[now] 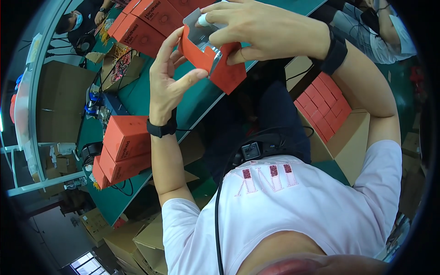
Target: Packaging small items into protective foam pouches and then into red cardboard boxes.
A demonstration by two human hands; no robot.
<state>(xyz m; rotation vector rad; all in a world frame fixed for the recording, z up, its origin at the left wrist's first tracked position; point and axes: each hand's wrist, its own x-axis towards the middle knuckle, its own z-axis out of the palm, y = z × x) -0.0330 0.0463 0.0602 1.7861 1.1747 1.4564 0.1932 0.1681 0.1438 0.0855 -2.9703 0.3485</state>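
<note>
An open orange carton (228, 75) is held up over the near edge of the green table, its pale grey inside showing. My left hand (172, 85) is closed around the left side of the carton, with the thumb along its front and the fingers behind. Over the open top is my right hand (261, 30), its fingers bent at the raised flap and its thumb against the carton's right side. White covers (203, 19) sit on fingertips of that hand. Something shiny and clear shows inside the carton; its kind cannot be made out.
Closed orange boxes (149, 23) are stacked on the green table (151, 94) beyond my hands; more boxes (123, 149) stand by my left forearm. An open cardboard carton (350, 149) at my right holds several orange boxes. Co-workers (82, 23) sit across and at the far right.
</note>
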